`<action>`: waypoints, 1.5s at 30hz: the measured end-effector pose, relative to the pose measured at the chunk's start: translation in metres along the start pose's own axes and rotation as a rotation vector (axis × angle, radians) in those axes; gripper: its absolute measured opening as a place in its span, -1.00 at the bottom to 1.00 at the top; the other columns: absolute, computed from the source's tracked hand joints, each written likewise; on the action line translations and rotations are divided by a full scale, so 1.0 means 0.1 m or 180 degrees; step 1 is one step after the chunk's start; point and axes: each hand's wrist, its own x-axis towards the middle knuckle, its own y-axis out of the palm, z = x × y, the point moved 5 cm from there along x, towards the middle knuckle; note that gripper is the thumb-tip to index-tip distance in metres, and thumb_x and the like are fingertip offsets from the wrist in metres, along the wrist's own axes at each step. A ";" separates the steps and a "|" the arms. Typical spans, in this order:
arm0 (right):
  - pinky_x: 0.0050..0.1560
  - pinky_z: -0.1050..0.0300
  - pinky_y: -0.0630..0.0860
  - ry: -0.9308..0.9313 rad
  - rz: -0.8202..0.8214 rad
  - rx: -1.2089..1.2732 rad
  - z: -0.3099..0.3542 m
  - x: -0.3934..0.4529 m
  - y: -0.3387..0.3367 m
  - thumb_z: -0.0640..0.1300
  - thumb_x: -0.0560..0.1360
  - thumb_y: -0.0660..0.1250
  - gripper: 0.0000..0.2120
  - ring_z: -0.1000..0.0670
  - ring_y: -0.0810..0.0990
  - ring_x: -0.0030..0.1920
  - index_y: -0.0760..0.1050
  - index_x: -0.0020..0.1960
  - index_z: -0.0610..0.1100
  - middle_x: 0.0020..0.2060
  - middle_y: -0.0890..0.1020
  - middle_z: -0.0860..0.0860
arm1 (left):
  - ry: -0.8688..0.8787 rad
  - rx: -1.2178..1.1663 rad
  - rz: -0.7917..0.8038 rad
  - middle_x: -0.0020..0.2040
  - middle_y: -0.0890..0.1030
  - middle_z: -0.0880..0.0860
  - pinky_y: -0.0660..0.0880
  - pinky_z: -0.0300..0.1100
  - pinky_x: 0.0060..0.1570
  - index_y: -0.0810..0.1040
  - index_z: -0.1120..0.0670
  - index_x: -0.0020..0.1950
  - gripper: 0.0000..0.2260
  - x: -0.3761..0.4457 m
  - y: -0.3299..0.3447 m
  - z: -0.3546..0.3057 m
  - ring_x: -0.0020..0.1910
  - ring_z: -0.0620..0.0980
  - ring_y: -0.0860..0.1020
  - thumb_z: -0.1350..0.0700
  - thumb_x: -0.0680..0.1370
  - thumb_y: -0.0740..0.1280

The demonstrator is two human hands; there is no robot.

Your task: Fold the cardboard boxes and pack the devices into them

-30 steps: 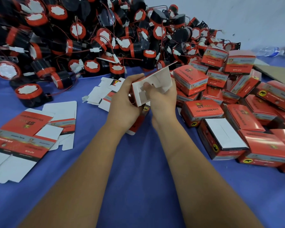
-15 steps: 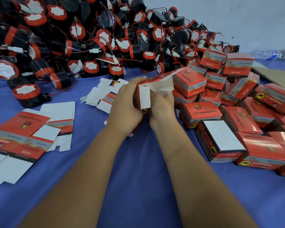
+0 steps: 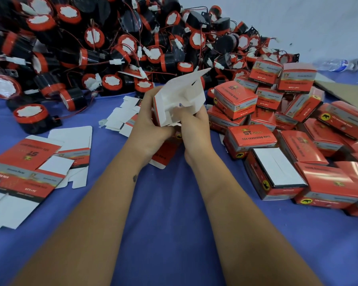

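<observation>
Both hands hold one half-formed red and white cardboard box [image 3: 180,96] above the blue table, its white inside facing me and a flap standing up at the top. My left hand [image 3: 151,129] grips its left side. My right hand [image 3: 194,124] holds its lower right, with fingers among the bottom flaps. A big heap of black and red round devices [image 3: 112,48] with wires fills the back left. Flat unfolded boxes [image 3: 25,172] lie at the left, more flat boxes [image 3: 122,118] just behind my left hand.
Several closed red boxes [image 3: 298,137] are piled at the right; one of them [image 3: 275,170] lies with its white side up. A plastic bottle [image 3: 337,64] lies at the back right by a brown cardboard sheet [image 3: 347,91]. Blue cloth [image 3: 170,223] covers the table in front.
The box was squeezed nearly flat half a second ago; now it is spread apart again with its white inside showing, and my right fingers have moved into the bottom flaps.
</observation>
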 end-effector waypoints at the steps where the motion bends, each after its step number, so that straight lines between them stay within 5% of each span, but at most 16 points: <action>1: -0.07 0.09 0.64 -0.0062 -0.0035 -0.0055 0.01 -0.01 0.00 -0.31 0.50 0.34 -0.64 -0.05 0.65 0.07 0.47 0.28 -0.10 0.12 0.65 -0.07 | 0.0049 0.0100 0.0045 0.20 0.60 -0.06 0.63 -0.06 0.00 0.42 -0.20 0.30 -0.31 0.00 0.01 -0.01 0.16 -0.06 0.60 0.47 0.39 0.41; 5: 0.09 0.01 0.62 -0.0123 -0.0163 -0.0070 0.04 -0.02 -0.06 -0.29 0.49 0.41 -0.62 -0.05 0.65 0.10 0.48 0.28 -0.13 0.11 0.66 -0.07 | 0.0168 0.0311 0.0182 0.19 0.60 -0.14 0.61 -0.01 0.13 0.43 -0.30 0.24 -0.31 -0.01 0.05 -0.05 0.19 -0.14 0.58 0.43 0.40 0.44; 10: 0.06 -0.03 0.64 -0.0040 -0.0207 0.0004 0.05 -0.01 -0.09 -0.31 0.48 0.40 -0.66 -0.07 0.67 0.06 0.52 0.24 -0.13 0.07 0.68 -0.08 | 0.0230 0.0466 0.0227 0.27 0.58 -0.07 0.54 -0.01 0.26 0.43 -0.13 0.35 -0.35 -0.04 0.07 -0.12 0.26 -0.13 0.55 0.40 0.40 0.47; 14: -0.27 0.25 0.57 -0.0158 -0.0263 0.0092 0.09 0.02 -0.11 -0.28 0.46 0.40 -0.67 0.06 0.65 -0.05 0.47 0.14 0.01 0.00 0.65 0.06 | -0.0541 -0.1135 0.0821 0.35 0.53 0.10 0.58 0.06 0.06 0.31 -0.02 0.52 -0.27 -0.06 0.13 -0.10 0.22 0.10 0.56 0.37 0.37 0.29; 17: -0.32 0.38 0.51 -0.0351 -0.0174 -0.0011 0.14 0.01 -0.10 -0.24 0.45 0.44 -0.69 0.24 0.63 -0.18 0.43 0.02 0.10 -0.10 0.62 0.18 | -0.1166 -0.2622 0.1113 0.37 0.48 0.22 0.52 0.23 0.14 0.37 0.17 0.46 -0.37 -0.09 0.14 -0.12 0.27 0.25 0.51 0.08 0.39 0.33; 21: -0.29 0.43 0.49 -0.0572 -0.0155 -0.0312 0.15 -0.02 -0.05 -0.19 0.41 0.52 -0.64 0.36 0.59 -0.20 0.40 -0.05 0.13 -0.18 0.62 0.27 | -0.1294 -0.2291 0.0800 0.30 0.60 0.18 0.58 0.17 0.12 0.61 0.13 0.26 -0.45 -0.08 0.13 -0.09 0.24 0.17 0.59 -0.24 0.48 0.27; 27: -0.03 -0.02 0.65 -0.0526 -0.0305 -0.0611 0.13 0.00 -0.07 -0.17 0.39 0.52 -0.65 0.03 0.67 -0.05 0.49 0.11 -0.04 -0.03 0.67 0.02 | -0.0917 -0.1264 0.0292 0.07 0.64 0.03 0.63 -0.02 -0.15 0.42 0.10 0.32 -0.51 -0.07 0.12 -0.09 -0.01 -0.01 0.62 -0.07 0.45 0.32; 31: -0.05 -0.02 0.66 -0.0388 -0.0279 -0.0444 0.12 0.01 -0.07 -0.26 0.39 0.45 -0.65 -0.02 0.67 -0.04 0.49 0.13 -0.07 -0.02 0.67 -0.02 | -0.0955 -0.1569 0.0231 0.13 0.59 0.06 0.62 -0.04 -0.15 0.33 0.15 0.47 -0.38 -0.07 0.14 -0.11 0.01 0.01 0.60 -0.03 0.44 0.32; 35: -0.15 0.12 0.61 -0.0461 -0.0353 -0.0344 0.17 -0.01 -0.10 -0.30 0.39 0.38 -0.67 0.02 0.66 -0.04 0.50 0.07 0.02 -0.03 0.66 0.03 | -0.0965 -0.1842 0.0375 0.11 0.64 0.08 0.59 0.04 0.02 0.57 0.07 0.22 -0.63 -0.06 0.14 -0.10 0.03 0.04 0.62 -0.06 0.48 0.34; 39: 0.01 -0.24 0.63 -0.0467 -0.0314 -0.0116 0.21 -0.02 -0.11 -0.31 0.40 0.34 -0.65 -0.16 0.65 0.04 0.51 0.12 -0.03 0.03 0.65 -0.09 | -0.0997 -0.1861 0.0242 0.08 0.69 0.10 0.60 0.07 -0.06 0.69 -0.03 0.08 -0.72 -0.06 0.08 -0.09 -0.01 0.09 0.66 -0.09 0.54 0.26; 45: -0.39 0.36 0.50 -0.0349 -0.0016 0.0055 0.16 -0.02 -0.06 -0.30 0.46 0.35 -0.66 0.22 0.61 -0.18 0.45 0.18 -0.04 -0.04 0.59 0.06 | -0.1105 -0.1804 0.0142 0.42 0.47 0.24 0.58 0.13 0.07 0.32 0.08 0.53 -0.38 -0.05 0.04 -0.09 0.23 0.26 0.50 -0.03 0.48 0.29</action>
